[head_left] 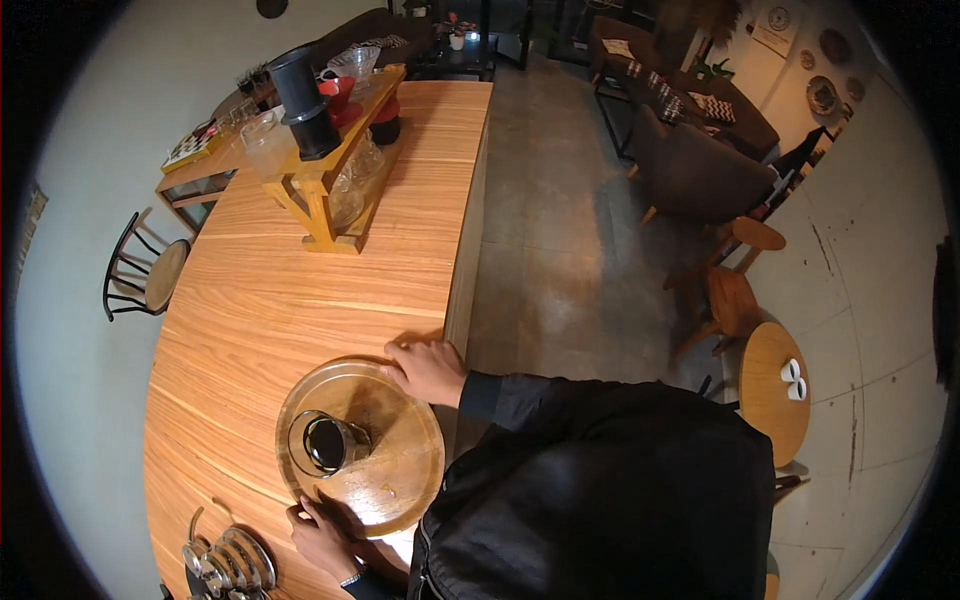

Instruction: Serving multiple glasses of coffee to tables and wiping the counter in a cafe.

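Note:
A round wooden tray (400, 490) with a raised rim sits at the near right edge of the wood-grain counter. On its left part stands a clear glass (360, 441) with dark liquid in it. My right hand (430, 371) holds the tray's far rim, fingers curled over the edge. At the tray's near-left rim, my left hand (322, 538) grips the edge; a bracelet circles that wrist. Part of the tray's right side is hidden by my black jacket.
A wooden stand (325, 205) farther up the counter (300, 300) carries a black cylindrical brewer (298, 100), a red dripper (340, 98) and glassware. Shiny metal ware (235, 560) stands lower left. On the right are a round table (765, 400) with two white cups, a chair (732, 300) and sofas.

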Action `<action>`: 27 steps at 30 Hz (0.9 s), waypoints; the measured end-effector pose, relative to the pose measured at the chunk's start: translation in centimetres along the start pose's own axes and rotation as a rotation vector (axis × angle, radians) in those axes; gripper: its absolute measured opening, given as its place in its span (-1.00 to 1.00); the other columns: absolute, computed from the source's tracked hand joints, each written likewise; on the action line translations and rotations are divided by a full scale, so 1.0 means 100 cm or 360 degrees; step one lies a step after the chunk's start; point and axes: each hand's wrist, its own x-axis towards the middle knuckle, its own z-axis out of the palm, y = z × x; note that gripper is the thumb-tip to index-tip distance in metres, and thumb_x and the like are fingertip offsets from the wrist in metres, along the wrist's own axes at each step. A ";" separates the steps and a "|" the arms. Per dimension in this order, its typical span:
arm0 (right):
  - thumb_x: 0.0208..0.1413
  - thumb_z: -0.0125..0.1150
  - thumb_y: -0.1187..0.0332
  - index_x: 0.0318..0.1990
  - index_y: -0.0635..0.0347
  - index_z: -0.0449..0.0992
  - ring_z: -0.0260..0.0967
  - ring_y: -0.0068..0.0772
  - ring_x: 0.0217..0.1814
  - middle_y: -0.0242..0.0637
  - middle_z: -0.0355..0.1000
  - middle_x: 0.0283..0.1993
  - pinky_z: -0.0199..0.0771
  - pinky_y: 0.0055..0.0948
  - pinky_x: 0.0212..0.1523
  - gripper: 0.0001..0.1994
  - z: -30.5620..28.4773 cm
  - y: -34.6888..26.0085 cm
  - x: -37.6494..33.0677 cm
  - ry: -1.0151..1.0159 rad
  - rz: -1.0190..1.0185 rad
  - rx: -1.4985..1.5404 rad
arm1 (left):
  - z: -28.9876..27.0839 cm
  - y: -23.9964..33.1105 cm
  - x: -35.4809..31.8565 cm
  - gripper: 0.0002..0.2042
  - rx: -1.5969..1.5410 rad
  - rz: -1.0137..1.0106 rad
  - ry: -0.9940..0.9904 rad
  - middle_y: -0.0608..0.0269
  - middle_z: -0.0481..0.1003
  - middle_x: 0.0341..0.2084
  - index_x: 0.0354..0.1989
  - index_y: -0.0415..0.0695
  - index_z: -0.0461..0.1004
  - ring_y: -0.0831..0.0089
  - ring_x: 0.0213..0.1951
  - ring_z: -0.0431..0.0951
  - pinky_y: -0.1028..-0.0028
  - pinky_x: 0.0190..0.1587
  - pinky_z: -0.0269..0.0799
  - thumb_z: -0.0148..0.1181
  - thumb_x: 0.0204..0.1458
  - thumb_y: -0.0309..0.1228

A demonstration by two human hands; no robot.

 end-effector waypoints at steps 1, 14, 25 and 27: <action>0.22 0.16 0.10 0.04 0.21 0.43 0.52 0.11 -0.26 0.06 0.50 -0.33 0.50 0.03 -0.29 -0.60 0.006 0.003 -0.006 0.0013 0.0014 -0.0003 | 0.008 -0.001 0.004 -0.59 -0.0007 0.0031 0.0016 -0.27 0.54 -0.46 -0.30 -0.27 0.43 -0.25 -0.34 0.54 -0.06 -0.33 0.37 -0.08 0.30 -0.11; 0.29 0.06 0.19 0.09 0.22 0.48 0.52 0.10 -0.25 0.08 0.53 -0.32 0.49 -0.02 -0.20 -0.65 -0.011 0.041 -0.036 0.0020 0.0137 0.0450 | 0.028 0.035 0.003 -0.63 -0.0038 0.0322 0.0070 -0.31 0.49 -0.46 -0.35 -0.28 0.37 -0.34 -0.34 0.47 -0.12 -0.34 0.29 -0.11 0.32 -0.18; 0.26 0.09 0.22 -0.06 0.20 0.54 0.52 0.12 -0.32 0.02 0.53 -0.41 0.49 0.01 -0.25 -0.73 -0.105 0.129 -0.093 0.0327 0.0198 0.0733 | 0.008 0.140 -0.056 -0.55 0.0076 0.0584 0.0090 -0.32 0.50 -0.42 -0.29 -0.35 0.42 -0.30 -0.35 0.47 -0.02 -0.32 0.33 -0.11 0.35 -0.11; 0.26 0.09 0.23 -0.09 0.21 0.55 0.52 0.12 -0.32 0.02 0.53 -0.41 0.50 0.02 -0.25 -0.75 -0.129 0.156 -0.106 0.0338 0.0245 0.0770 | 0.005 0.167 -0.069 -0.53 0.0161 0.0687 -0.0045 -0.33 0.50 -0.43 -0.30 -0.35 0.43 -0.30 -0.35 0.47 -0.03 -0.33 0.33 -0.11 0.34 -0.08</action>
